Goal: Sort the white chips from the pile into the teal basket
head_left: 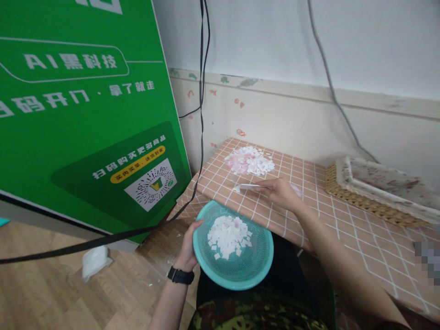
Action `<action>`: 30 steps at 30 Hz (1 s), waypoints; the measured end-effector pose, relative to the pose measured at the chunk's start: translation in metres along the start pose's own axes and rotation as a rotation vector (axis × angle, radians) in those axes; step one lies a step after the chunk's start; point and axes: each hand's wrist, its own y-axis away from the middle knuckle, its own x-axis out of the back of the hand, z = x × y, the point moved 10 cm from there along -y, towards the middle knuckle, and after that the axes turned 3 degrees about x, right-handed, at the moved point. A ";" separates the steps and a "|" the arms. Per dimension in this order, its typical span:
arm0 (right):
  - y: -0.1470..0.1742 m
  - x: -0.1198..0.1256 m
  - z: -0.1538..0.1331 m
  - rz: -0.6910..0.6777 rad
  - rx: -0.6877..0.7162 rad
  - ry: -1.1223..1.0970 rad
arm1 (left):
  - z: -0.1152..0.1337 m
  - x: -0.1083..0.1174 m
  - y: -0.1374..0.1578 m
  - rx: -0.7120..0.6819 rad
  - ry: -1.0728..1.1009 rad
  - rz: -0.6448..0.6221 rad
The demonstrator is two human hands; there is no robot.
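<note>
My left hand (189,245), with a black watch on its wrist, grips the left rim of a teal plastic colander (259,270). The colander is tilted just below the table edge, and a heap of small white square paper pieces (228,236) lies in it. Over the table, my right hand (280,191) is closed on a thin flat white strip (252,187), seen edge-on. A few white bits are at the strip's left tip. Behind it, a pile of white and pink paper pieces (249,160) rests on the tablecloth. Something pinkish shows partly behind my right hand.
A brown tablecloth with a white grid (295,169) covers the table. At the right stands a cloth-lined wicker basket (367,197). A green cabinet (85,137) rises on the left, with a black strap (201,114) hanging before it. A white bag (96,262) lies on the floor.
</note>
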 end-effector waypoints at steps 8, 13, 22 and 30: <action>0.021 -0.009 -0.017 -0.021 0.013 -0.014 | -0.004 -0.009 0.001 0.028 0.020 -0.073; 0.025 -0.012 -0.019 -0.017 -0.003 -0.015 | -0.008 -0.004 -0.002 0.039 0.044 -0.092; 0.045 -0.028 -0.087 -0.152 0.175 -0.164 | -0.014 0.007 -0.009 0.047 0.055 -0.072; 0.056 0.007 -0.036 0.301 0.102 0.275 | -0.022 0.016 0.000 0.076 0.005 -0.017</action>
